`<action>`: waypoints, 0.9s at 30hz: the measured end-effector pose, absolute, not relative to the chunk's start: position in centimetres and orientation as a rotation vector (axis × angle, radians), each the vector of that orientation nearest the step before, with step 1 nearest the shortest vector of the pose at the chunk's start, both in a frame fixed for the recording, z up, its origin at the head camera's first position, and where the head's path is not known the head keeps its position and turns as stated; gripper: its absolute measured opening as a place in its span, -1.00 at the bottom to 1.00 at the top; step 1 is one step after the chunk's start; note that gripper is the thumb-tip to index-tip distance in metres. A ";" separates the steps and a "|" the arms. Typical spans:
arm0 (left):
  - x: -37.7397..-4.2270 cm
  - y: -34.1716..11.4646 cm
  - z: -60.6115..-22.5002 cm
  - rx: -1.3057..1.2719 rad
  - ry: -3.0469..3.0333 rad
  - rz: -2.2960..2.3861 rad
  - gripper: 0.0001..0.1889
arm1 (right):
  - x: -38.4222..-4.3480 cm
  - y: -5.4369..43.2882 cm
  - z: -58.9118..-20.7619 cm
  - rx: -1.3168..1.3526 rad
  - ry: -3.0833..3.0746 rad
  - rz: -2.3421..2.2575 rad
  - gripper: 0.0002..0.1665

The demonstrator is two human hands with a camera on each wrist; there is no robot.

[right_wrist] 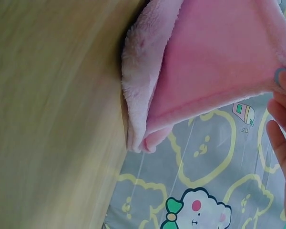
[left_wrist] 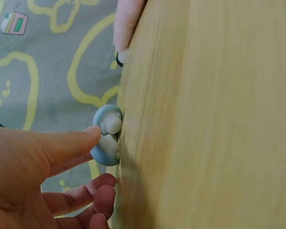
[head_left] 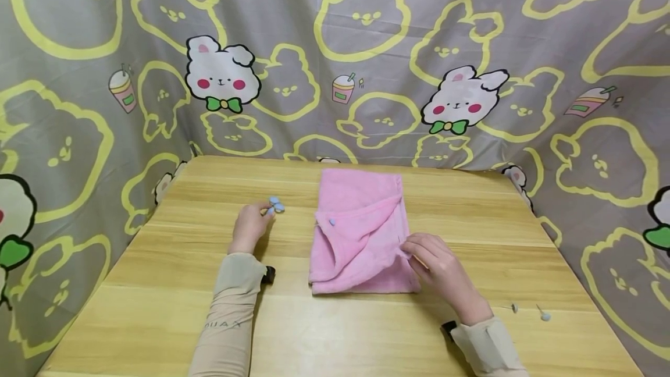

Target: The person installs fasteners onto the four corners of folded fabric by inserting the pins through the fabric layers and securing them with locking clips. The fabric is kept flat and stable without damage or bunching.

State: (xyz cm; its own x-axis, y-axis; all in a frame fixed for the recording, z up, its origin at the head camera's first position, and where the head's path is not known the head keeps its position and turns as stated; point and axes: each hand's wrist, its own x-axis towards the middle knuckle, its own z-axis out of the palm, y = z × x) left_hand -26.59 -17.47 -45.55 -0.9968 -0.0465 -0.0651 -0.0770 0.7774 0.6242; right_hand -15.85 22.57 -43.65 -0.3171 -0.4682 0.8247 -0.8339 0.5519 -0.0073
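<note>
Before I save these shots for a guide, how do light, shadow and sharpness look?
Head view: even light, a pale sheen on the near part of the table; left wrist view: a soft shadow beside the left hand; right wrist view: the table looks blurrier than the fluffy edge of the pink cloth.

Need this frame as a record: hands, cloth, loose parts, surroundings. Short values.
left_hand: pinching at a cluster of blue pieces
right_hand: pinching the edge of the pink cloth, a blue disc at its fingertips
cloth_state: folded, upper layer partly turned back
on_cloth: small blue dot, near its left edge
loose_parts: two pins with rounded heads, right side of table
table: wood-grain
backdrop: grey cartoon-print curtain
</note>
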 end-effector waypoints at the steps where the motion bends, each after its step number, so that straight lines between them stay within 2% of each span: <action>1: -26.6 -17.5 -45.6 -0.102 2.915 1.030 -0.60 | -15.8 22.6 -43.7 1.051 -1.968 0.562 -0.67; 7: -26.3 -17.2 -45.4 -0.090 2.926 0.989 -0.66 | -15.7 22.6 -43.8 1.043 -1.976 0.559 -0.66; 14: -25.6 -16.4 -43.5 0.056 2.946 0.977 -0.68 | -15.7 22.5 -43.7 1.043 -1.964 0.560 -0.67; 21: -24.7 -13.5 -40.1 0.363 2.739 1.421 -0.67 | -15.6 22.5 -43.5 1.046 -1.977 0.564 -0.66; 27: -23.8 -9.0 -40.1 0.476 2.287 1.885 -0.63 | -15.6 22.5 -43.5 1.039 -1.986 0.554 -0.65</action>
State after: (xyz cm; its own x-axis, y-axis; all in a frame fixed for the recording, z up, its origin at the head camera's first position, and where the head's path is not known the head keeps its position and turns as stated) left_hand -23.82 -9.00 -40.13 -0.9402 0.3280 0.0916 0.1525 0.1651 0.9744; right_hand -15.63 22.53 -43.50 -0.3344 -0.4698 0.8170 -0.8248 0.5652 -0.0126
